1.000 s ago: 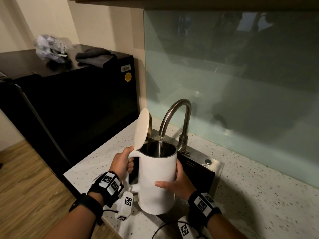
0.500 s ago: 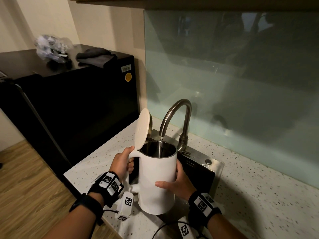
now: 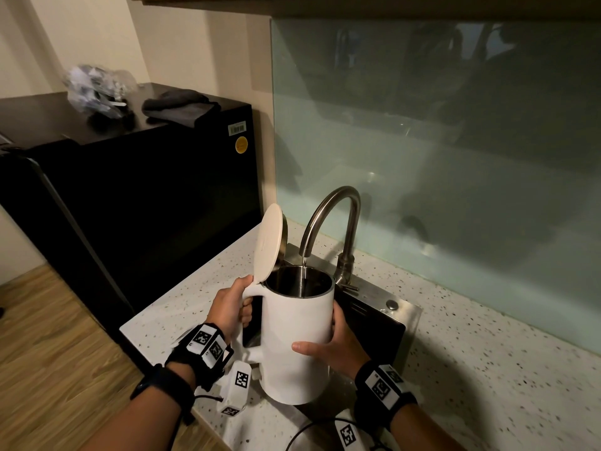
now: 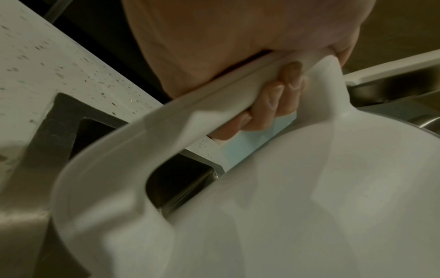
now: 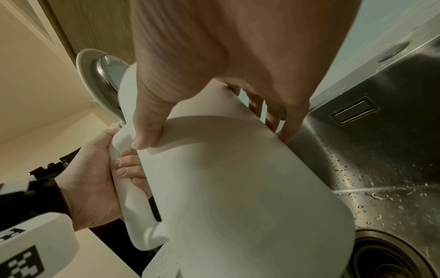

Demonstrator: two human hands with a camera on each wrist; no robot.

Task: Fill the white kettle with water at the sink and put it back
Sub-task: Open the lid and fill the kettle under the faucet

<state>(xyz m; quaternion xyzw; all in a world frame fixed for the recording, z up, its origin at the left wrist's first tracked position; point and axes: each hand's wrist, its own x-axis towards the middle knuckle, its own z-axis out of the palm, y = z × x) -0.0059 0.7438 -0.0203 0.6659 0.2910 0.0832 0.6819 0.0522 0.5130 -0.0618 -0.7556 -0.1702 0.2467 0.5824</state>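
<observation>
White kettle (image 3: 297, 336), centre frame, stands upright under the faucet (image 3: 328, 219) above the sink (image 3: 374, 320). Left hand (image 3: 229, 307) wraps the handle, frame-left; right hand (image 3: 338, 346) cups the body, frame-right. Water level probably low.

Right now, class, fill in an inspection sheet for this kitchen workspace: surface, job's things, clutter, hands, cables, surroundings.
Surface: speckled pale countertop around a steel sink, its wall spotted with drops.
Job's things: white kettle held over the sink, lid hinged up, faucet running a thin stream into it.
Clutter: plastic bag and dark cloth on the black fridge.
Hands: left hand grips the handle; right hand holds the body.
Cables: black cable at the counter's near edge.
Surroundings: glass backsplash, wooden floor.
</observation>
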